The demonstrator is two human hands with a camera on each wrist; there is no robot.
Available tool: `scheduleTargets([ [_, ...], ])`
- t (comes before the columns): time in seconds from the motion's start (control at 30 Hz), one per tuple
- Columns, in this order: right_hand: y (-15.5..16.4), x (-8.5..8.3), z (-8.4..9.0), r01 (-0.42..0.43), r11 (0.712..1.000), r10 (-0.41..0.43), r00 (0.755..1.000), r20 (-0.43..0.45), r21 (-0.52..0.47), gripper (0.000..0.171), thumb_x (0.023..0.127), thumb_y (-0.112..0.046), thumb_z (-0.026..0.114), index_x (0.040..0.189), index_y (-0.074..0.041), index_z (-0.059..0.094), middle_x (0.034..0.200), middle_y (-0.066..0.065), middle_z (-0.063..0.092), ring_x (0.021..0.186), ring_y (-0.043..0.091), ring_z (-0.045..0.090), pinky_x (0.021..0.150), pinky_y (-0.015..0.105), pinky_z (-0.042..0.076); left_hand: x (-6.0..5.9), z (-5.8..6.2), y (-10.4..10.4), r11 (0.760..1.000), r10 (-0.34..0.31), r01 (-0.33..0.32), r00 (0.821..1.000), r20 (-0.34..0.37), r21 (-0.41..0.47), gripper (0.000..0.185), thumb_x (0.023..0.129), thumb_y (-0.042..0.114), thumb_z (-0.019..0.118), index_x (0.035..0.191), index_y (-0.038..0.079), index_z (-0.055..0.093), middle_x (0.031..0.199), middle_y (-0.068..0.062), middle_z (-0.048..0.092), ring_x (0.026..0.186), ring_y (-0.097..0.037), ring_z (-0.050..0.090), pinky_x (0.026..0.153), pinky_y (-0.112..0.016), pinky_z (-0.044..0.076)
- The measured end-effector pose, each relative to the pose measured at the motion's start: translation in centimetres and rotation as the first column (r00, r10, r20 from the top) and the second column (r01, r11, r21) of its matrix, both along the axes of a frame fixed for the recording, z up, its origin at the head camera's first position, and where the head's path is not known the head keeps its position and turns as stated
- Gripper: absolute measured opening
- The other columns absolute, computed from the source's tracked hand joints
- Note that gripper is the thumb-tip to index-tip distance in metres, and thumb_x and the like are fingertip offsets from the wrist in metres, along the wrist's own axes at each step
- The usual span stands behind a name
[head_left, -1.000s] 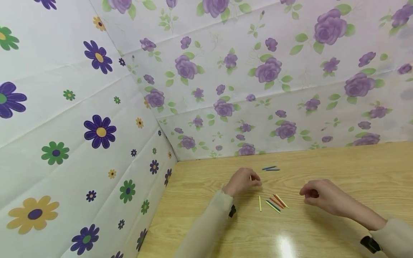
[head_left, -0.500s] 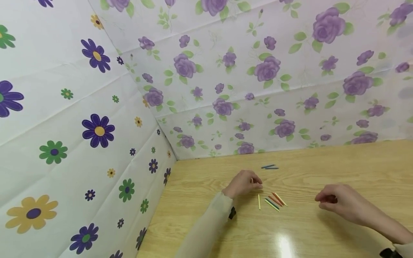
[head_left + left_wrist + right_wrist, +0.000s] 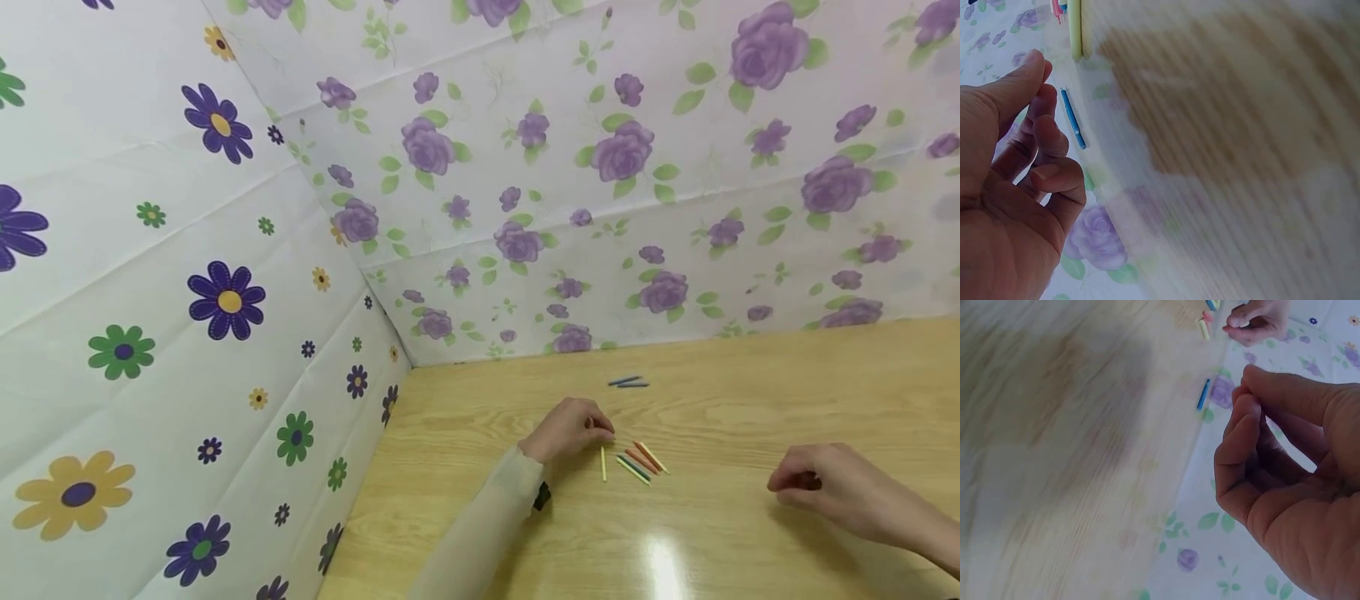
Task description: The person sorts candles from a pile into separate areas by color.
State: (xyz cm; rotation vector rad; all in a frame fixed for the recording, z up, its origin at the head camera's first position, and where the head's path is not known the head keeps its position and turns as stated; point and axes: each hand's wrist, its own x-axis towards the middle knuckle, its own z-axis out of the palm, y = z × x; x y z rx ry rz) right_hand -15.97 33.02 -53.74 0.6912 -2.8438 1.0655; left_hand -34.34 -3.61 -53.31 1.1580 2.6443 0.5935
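Observation:
My left hand [image 3: 572, 429] hovers or rests low over the table just behind a lone yellow crayon [image 3: 603, 465], its fingers loosely bent with nothing seen between them. Right of that crayon lies a loose row: orange-red crayons [image 3: 642, 458], a dark green crayon [image 3: 637, 468] and yellow crayons [image 3: 655, 457]. Two blue crayons [image 3: 628, 384] lie farther back, close together. Over the right part of the table is my right hand [image 3: 843, 492], apart from every crayon. In the right wrist view its thumb and fingertips come together, and nothing shows in them.
The crayons lie on a light wood-grain table [image 3: 720, 400]. A white wall covering with purple roses [image 3: 517, 242] rises behind it. Another covering with coloured daisies [image 3: 225, 300] stands along the left side.
My right hand has drawn away to the right and slightly nearer, off from the crayons. The left hand has shifted very little, and the crayons lie as before.

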Motion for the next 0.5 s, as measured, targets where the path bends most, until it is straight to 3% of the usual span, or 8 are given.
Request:
scheduleTargets([
  [0.27,3.1,0.6,-1.2,-0.092,0.996,0.091,0.991,0.093,0.001,0.020,0.089,0.003,0.081,0.094,-0.016,0.081,0.090,-0.018,0.074,0.082,-0.013,0.062,0.065,0.018,0.056,0.2,0.5,0.5,0.998,-0.046,0.045,0.998,-0.034,-0.031,0.014,0.102,0.027,0.078,0.106,0.019,0.088,0.099,0.008,0.077,0.083,0.006,0.060,0.078,-0.011,0.049],
  [0.37,4.2,0.9,-1.9,-0.111,0.994,0.108,0.991,0.076,0.026,0.021,0.087,0.002,0.083,0.092,-0.018,0.082,0.089,-0.022,0.073,0.081,-0.015,0.060,0.063,0.018,0.054,0.2,0.6,0.6,0.998,-0.054,0.052,0.998,-0.037,-0.036,0.014,0.102,0.027,0.078,0.107,0.020,0.088,0.100,0.008,0.077,0.084,0.006,0.061,0.078,-0.010,0.048],
  [0.5,5.4,1.6,-3.0,-0.157,0.987,0.158,0.987,0.040,-0.015,0.027,0.082,0.005,0.086,0.090,-0.021,0.082,0.087,-0.025,0.072,0.078,-0.016,0.057,0.059,0.017,0.049,0.3,0.7,0.8,0.997,-0.070,0.068,0.996,-0.048,-0.040,0.013,0.101,0.027,0.079,0.107,0.020,0.088,0.100,0.007,0.078,0.083,0.006,0.059,0.076,-0.010,0.047],
])
